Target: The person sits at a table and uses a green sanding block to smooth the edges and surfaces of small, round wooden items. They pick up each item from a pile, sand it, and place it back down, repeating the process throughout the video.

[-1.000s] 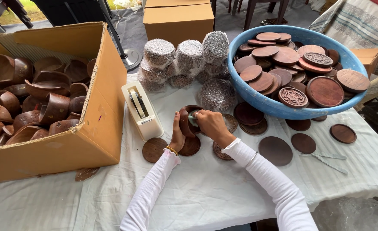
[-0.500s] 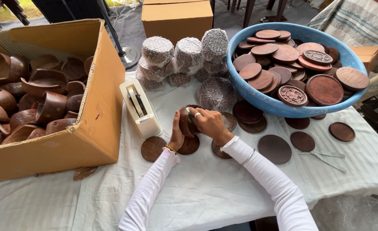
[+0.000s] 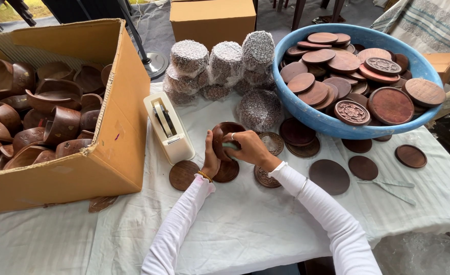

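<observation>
Both hands closed on a wooden bowl (image 3: 225, 136): left hand (image 3: 210, 162) gripped its rim at 7 o'clock, right hand (image 3: 249, 148) pressed inside; tape dispenser (image 3: 168, 127) stood at 9 o'clock.

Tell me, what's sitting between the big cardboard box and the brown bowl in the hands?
A white tape dispenser stands on the tablecloth between the cardboard box and the wooden bowl, seen in the head view.
</observation>
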